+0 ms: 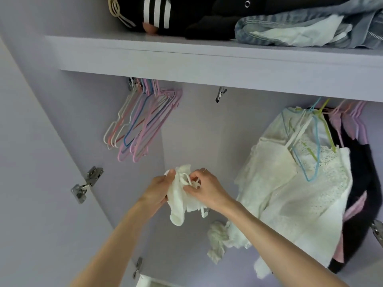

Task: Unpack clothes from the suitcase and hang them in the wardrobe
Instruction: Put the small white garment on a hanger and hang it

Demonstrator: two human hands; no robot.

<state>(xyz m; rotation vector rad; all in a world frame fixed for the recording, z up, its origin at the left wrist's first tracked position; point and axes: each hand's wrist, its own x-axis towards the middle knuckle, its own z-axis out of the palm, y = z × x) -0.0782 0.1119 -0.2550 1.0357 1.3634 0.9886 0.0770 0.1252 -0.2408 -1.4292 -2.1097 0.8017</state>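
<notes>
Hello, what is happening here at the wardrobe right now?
A person stands at an open lilac wardrobe, and both hands work on a small cream knitted garment. The left hand grips its bunched edge, while the right hand pinches its thin straps. It is not on a hanger yet. Empty pastel wire hangers hang at the left, and white lace clothes already hang at the right.

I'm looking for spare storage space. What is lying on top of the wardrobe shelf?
On the shelf lie a black garment with white stripes, a few pale hangers and crumpled denim with white fabric. Anything behind these piles is covered.
</notes>
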